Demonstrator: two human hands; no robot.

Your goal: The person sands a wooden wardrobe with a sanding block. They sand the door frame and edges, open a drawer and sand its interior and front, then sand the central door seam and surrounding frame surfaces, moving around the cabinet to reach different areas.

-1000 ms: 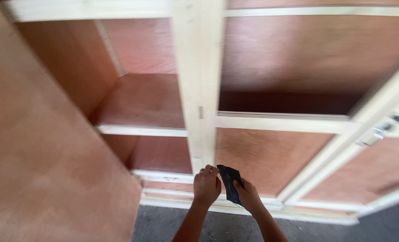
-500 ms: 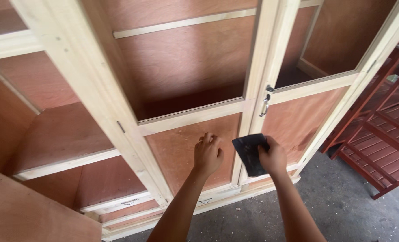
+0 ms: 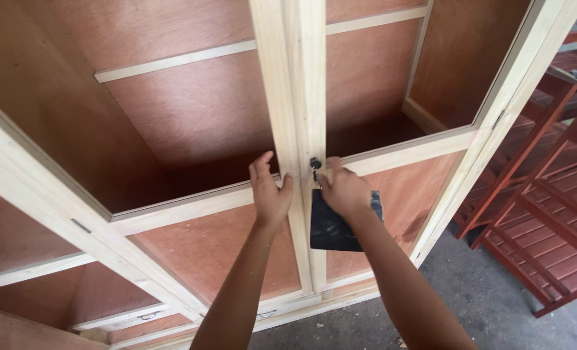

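Observation:
A tall cabinet of pale wood frames [image 3: 295, 84] and reddish plywood panels fills the view. My left hand [image 3: 269, 191] presses flat against the left door's frame where the two doors meet. My right hand [image 3: 343, 189] holds a dark sheet of sandpaper [image 3: 332, 227] that hangs below it, with its fingers at the small metal lock [image 3: 315, 165] on the right door's edge. Both doors stand together at the centre stile.
Reddish-brown slatted wooden racks [image 3: 541, 201] stand at the right on the grey concrete floor [image 3: 489, 311]. Another open cabinet section with a shelf [image 3: 23, 272] lies at the lower left. The right door's hinge [image 3: 497, 118] sits on the outer frame.
The view has swung right and up the cabinet. Both hands rose from the lower panels to the middle rail, and my right hand with the sandpaper reached the lock.

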